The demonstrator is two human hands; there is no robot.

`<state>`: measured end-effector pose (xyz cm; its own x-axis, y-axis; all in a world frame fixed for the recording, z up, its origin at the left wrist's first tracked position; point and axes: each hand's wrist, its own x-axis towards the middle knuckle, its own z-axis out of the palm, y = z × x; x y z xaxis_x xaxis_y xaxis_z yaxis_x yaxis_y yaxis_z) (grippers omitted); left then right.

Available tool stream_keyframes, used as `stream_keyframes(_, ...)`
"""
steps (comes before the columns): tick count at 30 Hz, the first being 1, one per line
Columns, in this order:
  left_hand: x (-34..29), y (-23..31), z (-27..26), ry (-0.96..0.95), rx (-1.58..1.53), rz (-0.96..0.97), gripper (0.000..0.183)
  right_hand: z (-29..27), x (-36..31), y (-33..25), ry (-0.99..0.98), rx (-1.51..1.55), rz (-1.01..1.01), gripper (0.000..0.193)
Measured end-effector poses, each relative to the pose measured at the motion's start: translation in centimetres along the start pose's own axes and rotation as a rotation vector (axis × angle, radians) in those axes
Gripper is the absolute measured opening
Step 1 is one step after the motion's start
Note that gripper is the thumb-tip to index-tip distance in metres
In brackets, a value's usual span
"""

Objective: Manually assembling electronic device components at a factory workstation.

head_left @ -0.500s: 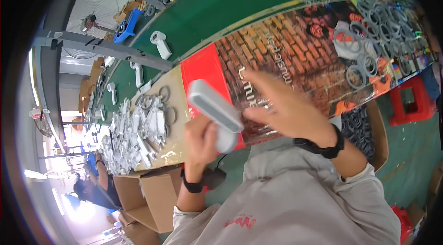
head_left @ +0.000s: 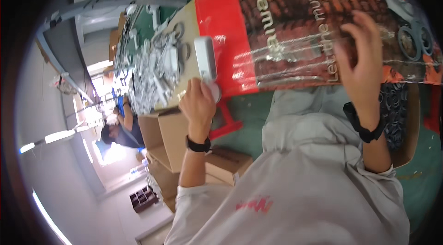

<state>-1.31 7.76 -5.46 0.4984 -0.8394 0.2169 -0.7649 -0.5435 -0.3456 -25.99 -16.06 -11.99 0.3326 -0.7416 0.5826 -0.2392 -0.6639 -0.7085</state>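
Toward eleven o'clock, a white part (head_left: 203, 58) sticks up from the left hand (head_left: 198, 104), gripped by its round end. At two o'clock, the right hand (head_left: 363, 62) is empty, fingers spread, near some gray rings (head_left: 400, 42). Holding the part looks like the step now; taking a ring would next call for a small pinch.

Part (head_left: 205, 58) is wht, wristbands (head_left: 198, 145) blk, table cover (head_left: 224, 19) red w/ brn brick print, rings (head_left: 400, 43) gry, shirt (head_left: 300, 185) lt gry w/ pink print.
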Motion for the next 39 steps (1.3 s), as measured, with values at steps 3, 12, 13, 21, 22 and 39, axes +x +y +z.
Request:
stream_keyframes(3, 1.3, -1.1, -3.8, -0.078, -0.092, 0.025, 0.021, 0.1, 0.4, 2.2, -0.086, -0.013, -0.003, 0.03)
stream_keyframes(12, 0.9, -0.1, -1.3, -0.116, -0.32, -0.026, 0.019, 0.4, 0.8, 0.3, -0.118, 0.024, -0.039, 0.021)
stream_keyframes(13, 1.6, 0.2, -1.9, -0.078, -0.512, -0.037, 0.029, 0.0, 1.1, 0.3, -0.149, 0.1, 0.034, 0.022)
stream_keyframes(21, -2.7, 4.0, -6.1, -0.255, -1.748, -0.158, 0.07, -1.3, 7.0, -10.7, -0.415, 0.782, -0.352, 0.055)
stream_keyframes(22, -2.4, 3.9, -5.7, -0.273, -1.766, 0.015, 0.068, -1.5, 7.4, -11.8, -0.533, 0.756, -0.415, 0.054)
stream_keyframes(39, -1.9, -5.5, -5.1, -0.021, -2.198, -0.07, 0.064, 1.6, 7.9, -6.4, -0.998, 0.672, 0.442, 0.025)
